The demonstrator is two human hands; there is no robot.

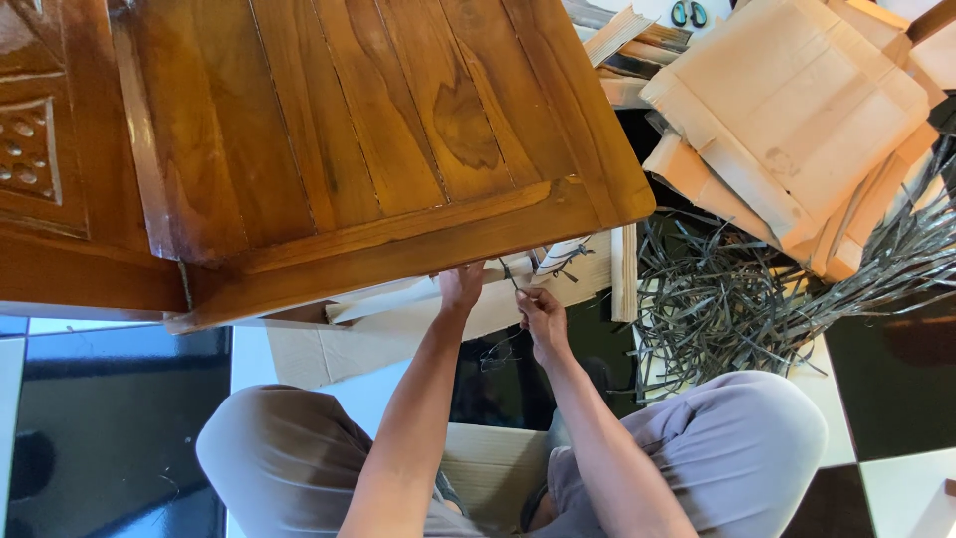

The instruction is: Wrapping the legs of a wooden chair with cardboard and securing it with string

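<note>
Hands meet just under the near edge of a varnished wooden tabletop [378,139]. The left hand [461,289] reaches up to that edge, fingers curled and partly hidden by the wood, so whether it grips anything cannot be told. The right hand [539,317] sits just beside it, thumb and fingers pinched on a thin dark strap [510,276] that runs up from the fingertips toward the underside of the tabletop — a fine dark loop of the same sort hangs below, between the two forearms.

Behind the hands, pale cardboard strips [398,297] and a flat cardboard sheet [329,354] lie beneath the wood. To the right a large tangle of grey-black packing straps [737,299] spreads over the floor, reaching under a stack of folded cardboard boxes [797,110]. At the top edge, past the boxes, the teal handles of a pair of scissors [688,14] show.

The person sits low, knees in greyish-brown trousers [737,448] spread to either side, an open cardboard box [493,468] between them. The floor [110,408] is laid in glossy black and white tiles — a carved dark wooden panel [40,149] stands at the far left.
</note>
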